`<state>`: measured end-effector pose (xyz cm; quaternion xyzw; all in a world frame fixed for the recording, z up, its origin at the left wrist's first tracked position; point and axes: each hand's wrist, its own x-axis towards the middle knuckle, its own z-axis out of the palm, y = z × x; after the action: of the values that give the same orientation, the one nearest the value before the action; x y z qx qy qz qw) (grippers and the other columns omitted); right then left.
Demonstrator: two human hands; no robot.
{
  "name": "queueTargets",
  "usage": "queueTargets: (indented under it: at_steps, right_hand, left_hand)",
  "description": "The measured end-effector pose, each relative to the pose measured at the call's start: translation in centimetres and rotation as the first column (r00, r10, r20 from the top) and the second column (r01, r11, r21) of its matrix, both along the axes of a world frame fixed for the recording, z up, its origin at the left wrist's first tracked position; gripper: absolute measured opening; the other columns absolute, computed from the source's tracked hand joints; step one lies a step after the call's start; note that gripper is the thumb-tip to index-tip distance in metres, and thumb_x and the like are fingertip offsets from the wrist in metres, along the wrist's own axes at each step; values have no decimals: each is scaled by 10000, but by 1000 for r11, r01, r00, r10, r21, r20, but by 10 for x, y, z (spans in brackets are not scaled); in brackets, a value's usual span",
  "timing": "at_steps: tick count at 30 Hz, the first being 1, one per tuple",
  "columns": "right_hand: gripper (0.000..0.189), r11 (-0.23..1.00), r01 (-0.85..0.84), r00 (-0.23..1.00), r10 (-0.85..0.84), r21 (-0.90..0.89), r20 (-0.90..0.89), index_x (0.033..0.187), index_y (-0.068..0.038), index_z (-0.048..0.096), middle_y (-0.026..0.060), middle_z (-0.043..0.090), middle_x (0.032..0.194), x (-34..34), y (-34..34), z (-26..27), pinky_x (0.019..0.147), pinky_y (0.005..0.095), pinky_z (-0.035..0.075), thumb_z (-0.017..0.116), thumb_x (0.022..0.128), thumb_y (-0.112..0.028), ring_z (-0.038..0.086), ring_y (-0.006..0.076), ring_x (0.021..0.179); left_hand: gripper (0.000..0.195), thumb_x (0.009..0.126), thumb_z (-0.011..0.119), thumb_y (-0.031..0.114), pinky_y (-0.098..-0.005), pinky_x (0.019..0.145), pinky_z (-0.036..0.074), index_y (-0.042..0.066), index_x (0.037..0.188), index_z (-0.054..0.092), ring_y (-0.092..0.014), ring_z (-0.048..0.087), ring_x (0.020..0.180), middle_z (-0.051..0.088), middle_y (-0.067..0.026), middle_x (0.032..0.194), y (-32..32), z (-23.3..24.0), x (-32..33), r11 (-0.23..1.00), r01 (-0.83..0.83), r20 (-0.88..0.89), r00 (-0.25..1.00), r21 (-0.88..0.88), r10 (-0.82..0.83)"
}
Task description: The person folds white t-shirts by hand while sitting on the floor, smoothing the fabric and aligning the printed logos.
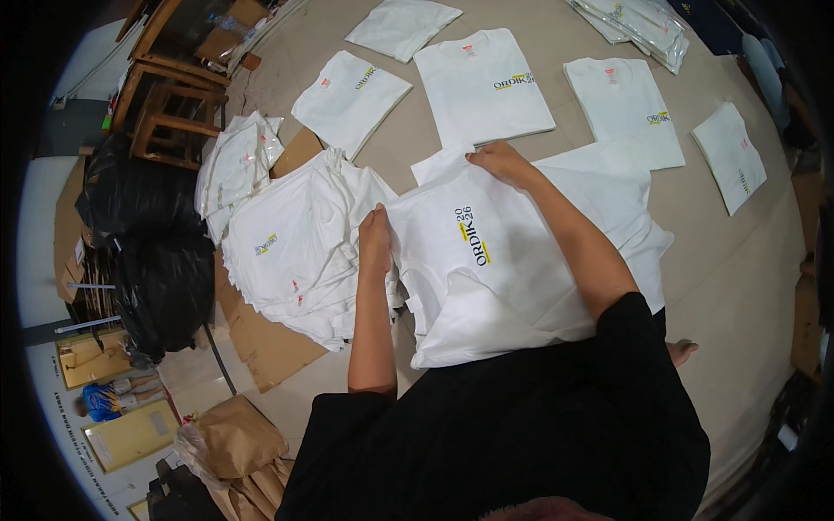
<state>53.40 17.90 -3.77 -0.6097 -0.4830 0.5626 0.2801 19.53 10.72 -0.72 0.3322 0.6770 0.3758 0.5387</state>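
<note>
A white T-shirt with a dark and yellow chest print is spread across my lap. My left hand pinches its edge near the shoulder, thumb on top. Farther out, my right hand grips the upper edge of the same shirt. The neck opening and a loose fold lie toward my body. Left of my left hand is a heap of white T-shirts, layered on a cardboard sheet. More white cloth stretches out beneath and beyond my right forearm.
Folded white T-shirts lie about the tiled floor, including one at the right. Plastic-wrapped shirts are at the far right. Black plastic bags, a wooden stool and brown paper packages stand left. A person is in the background.
</note>
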Motion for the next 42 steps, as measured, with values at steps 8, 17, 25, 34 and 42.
queueTargets:
  at_steps: [8, 17, 25, 34, 42]
  right_hand:
    - [422, 978, 12, 995, 8, 206, -96, 889, 22, 709, 48, 633, 783, 9, -8, 32, 727, 324, 461, 699, 995, -387, 540, 142, 764]
    - [487, 962, 273, 921, -255, 19, -295, 1024, 31, 761, 108, 734, 917, 9, 1, 31, 830, 367, 508, 660, 1024, -445, 627, 189, 864]
    - [655, 987, -128, 992, 126, 95, 18, 976, 73, 741, 151, 709, 875, 22, -1, 27, 791, 390, 502, 620, 1012, -570, 581, 208, 822]
    - [651, 711, -703, 618, 621, -16, 482, 907, 65, 730, 195, 727, 891, 200, -9, 42, 728, 438, 509, 762, 841, -582, 677, 301, 823]
    - [426, 905, -312, 745, 44, 290, 666, 1235, -15, 703, 150, 736, 1027, 320, -61, 94, 942, 400, 516, 738, 959, -337, 689, 315, 966]
  left_hand:
    - [287, 1075, 625, 300, -253, 592, 286, 68, 907, 605, -52, 321, 657, 424, 85, 750, -15, 22, 27, 979, -64, -87, 993, 195, 82]
    - [226, 1053, 666, 286, -263, 720, 445, 71, 1004, 618, -79, 499, 767, 573, 39, 832, -34, -9, 9, 947, -274, 249, 941, 168, 228]
    - [215, 1057, 629, 277, -416, 1050, 493, 85, 1152, 611, -231, 638, 1106, 679, -66, 1166, -24, 40, 17, 967, -242, 469, 865, 77, 179]
    - [163, 1024, 709, 250, -327, 921, 503, 186, 977, 566, -118, 600, 967, 622, 40, 965, -18, 152, 6, 908, -267, 435, 894, 323, 108]
    - [148, 1043, 683, 277, -327, 981, 487, 178, 1025, 574, -108, 617, 1052, 645, 38, 1035, -6, 238, -14, 842, -186, 316, 949, 507, 19]
